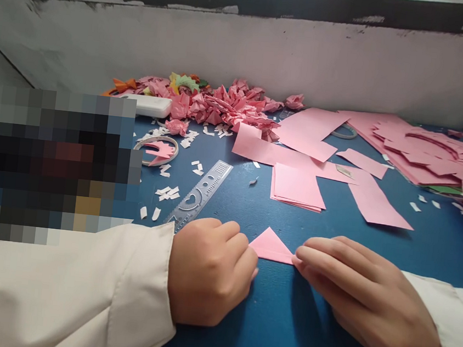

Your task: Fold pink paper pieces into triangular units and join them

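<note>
Blue worktop [282, 322] lies under my hands, where my curled left hand [211, 270] and flattened right hand [362, 300] press either end of a folded pink paper triangle [270, 246] lying between them.

Folded paper [270, 246] between hands; ruler [200, 194] behind left hand [208, 270].

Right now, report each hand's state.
Left hand: curled shut, knuckles against the folded pink paper triangle at its left corner.
Right hand: open, flat, fingertips on its right corner.
</note>
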The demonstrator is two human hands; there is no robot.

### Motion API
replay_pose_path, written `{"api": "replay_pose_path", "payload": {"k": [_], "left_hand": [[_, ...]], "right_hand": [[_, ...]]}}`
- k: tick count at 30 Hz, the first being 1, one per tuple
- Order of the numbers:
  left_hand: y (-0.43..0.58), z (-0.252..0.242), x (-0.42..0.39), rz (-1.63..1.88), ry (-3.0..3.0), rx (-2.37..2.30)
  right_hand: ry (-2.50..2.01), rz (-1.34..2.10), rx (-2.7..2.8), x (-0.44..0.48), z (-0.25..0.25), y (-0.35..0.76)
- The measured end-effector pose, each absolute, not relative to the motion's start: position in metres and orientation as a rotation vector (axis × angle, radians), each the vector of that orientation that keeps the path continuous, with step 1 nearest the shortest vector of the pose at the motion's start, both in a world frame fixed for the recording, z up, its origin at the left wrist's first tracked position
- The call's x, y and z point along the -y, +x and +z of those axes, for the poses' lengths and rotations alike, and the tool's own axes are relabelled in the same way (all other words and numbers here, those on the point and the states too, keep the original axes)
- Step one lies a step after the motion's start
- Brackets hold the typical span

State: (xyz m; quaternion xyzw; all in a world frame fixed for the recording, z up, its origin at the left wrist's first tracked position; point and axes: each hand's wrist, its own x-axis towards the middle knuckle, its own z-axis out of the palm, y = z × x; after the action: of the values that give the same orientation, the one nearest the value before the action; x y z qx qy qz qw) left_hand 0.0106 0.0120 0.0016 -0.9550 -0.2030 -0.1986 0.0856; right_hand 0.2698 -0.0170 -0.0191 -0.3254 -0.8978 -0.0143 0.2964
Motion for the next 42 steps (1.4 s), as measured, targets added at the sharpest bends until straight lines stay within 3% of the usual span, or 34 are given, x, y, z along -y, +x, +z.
{"api": "replay_pose_path", "payload": {"k": [11, 23, 27, 33, 42], "left_hand": [[0.010, 0.002, -0.016, -0.547, -2.769, 0.381], [0.017, 0.001, -0.007, -0.818, -2.878, 0.496], [0.024, 0.005, 0.008, -0.852, -3.118, 0.695], [0.029, 0.009, 0.025, -1.221, -3.221, 1.130], [0.035, 0.013, 0.022, -1.256, -3.700, 2.030]], "right_hand": [[-0.760, -0.127, 2.428, 0.008, -0.021, 0.269], [-0.743, -0.009, 2.346, 0.013, -0.012, 0.273], [-0.712, 0.225, 2.317, 0.021, -0.004, 0.270], [-0.790, 0.654, 2.068, 0.021, 0.004, 0.251], [-0.878, 0.460, 2.261, 0.030, -0.009, 0.261]]}}
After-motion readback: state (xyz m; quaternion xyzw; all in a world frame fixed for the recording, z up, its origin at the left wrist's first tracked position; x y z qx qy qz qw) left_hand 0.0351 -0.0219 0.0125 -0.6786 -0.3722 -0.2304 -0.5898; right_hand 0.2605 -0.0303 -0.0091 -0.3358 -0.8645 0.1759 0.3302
